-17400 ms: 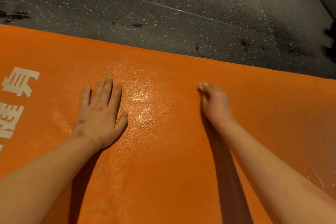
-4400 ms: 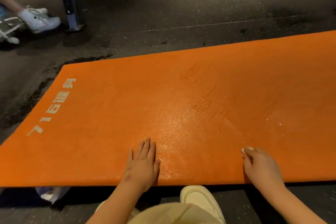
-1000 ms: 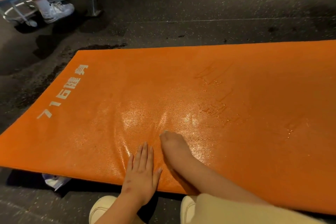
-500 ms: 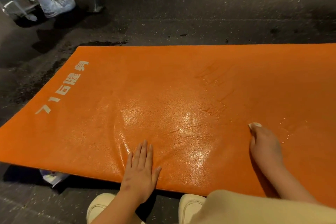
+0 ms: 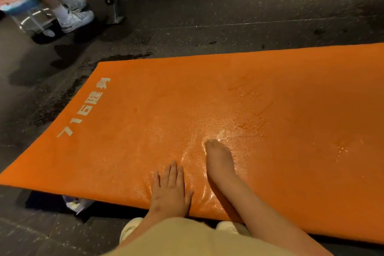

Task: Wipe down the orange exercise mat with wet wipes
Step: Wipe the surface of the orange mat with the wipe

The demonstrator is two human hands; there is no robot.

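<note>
Mat (image 5: 270,100) runs left-right, lettered end left; open floor (image 5: 228,6) past far edge. L hand (image 5: 169,191) flat at near edge; R hand (image 5: 218,162) blurred, grip unclear.

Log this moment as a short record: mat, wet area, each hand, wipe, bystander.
mat: orange exercise mat flat on dark speckled floor, white lettering at its left end
wet area: glossy sheen mid-mat, by the hands
left hand: flat, fingers straight, pressing the mat's near edge
right hand: blurred, fingers curled over the wipe, just ahead of the left
wipe: wet wipe, only a pale bit showing at the fingertips
bystander: white sneakers on the floor, far left
</note>
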